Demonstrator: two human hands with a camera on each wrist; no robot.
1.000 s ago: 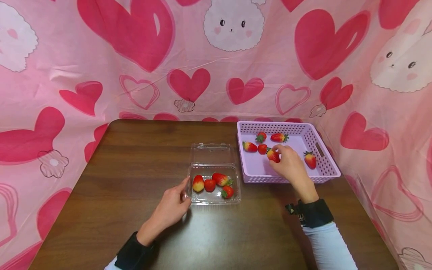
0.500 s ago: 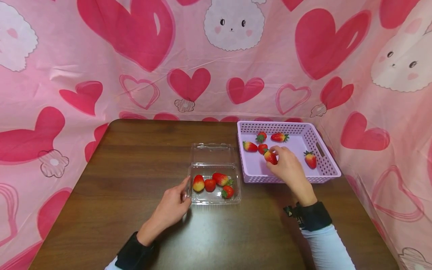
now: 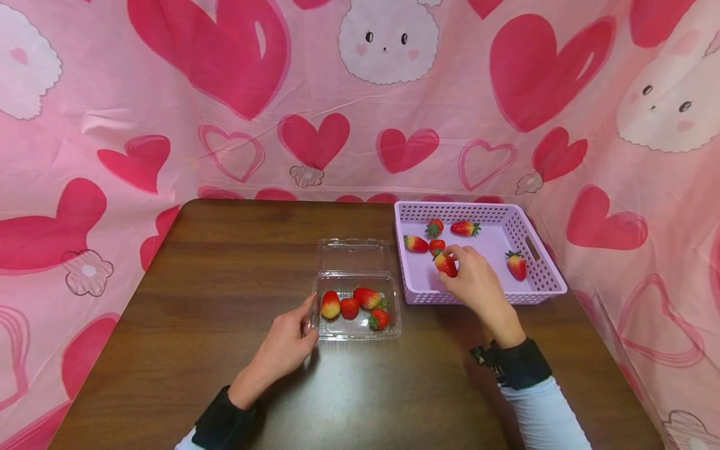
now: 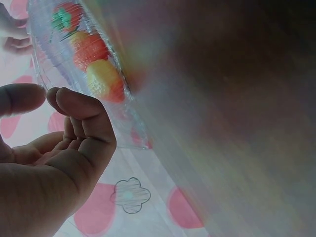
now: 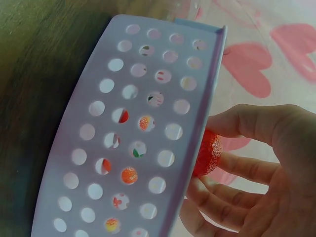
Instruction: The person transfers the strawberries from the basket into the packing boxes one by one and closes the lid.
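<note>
My right hand [image 3: 475, 281] pinches a red and yellow strawberry [image 3: 445, 265] with a green cap over the purple basket [image 3: 548, 289]. In the right wrist view the basket's perforated wall [image 5: 131, 128] hides part of that strawberry [image 5: 209, 153]. My left hand [image 3: 285, 340] grips the left edge of a clear plastic clamshell container [image 3: 388, 281], thumb and forefinger at its rim in the left wrist view. Inside the container lie several strawberries, among them a round red strawberry [image 3: 350, 308] and a yellow-tipped strawberry [image 3: 330, 305]. The container's lid [image 3: 353, 255] lies folded back.
More strawberries lie in the basket: one strawberry [image 3: 515, 266] by its right wall, others grouped at the left, such as a strawberry [image 3: 415, 244] near the wall. Both containers stand on a brown wooden table [image 3: 236, 262]. A pink heart-patterned curtain [image 3: 360, 156] surrounds it.
My right hand has moved slightly left and toward me with the strawberry, away from the grouped ones. My left hand and the clear container have stayed in place.
</note>
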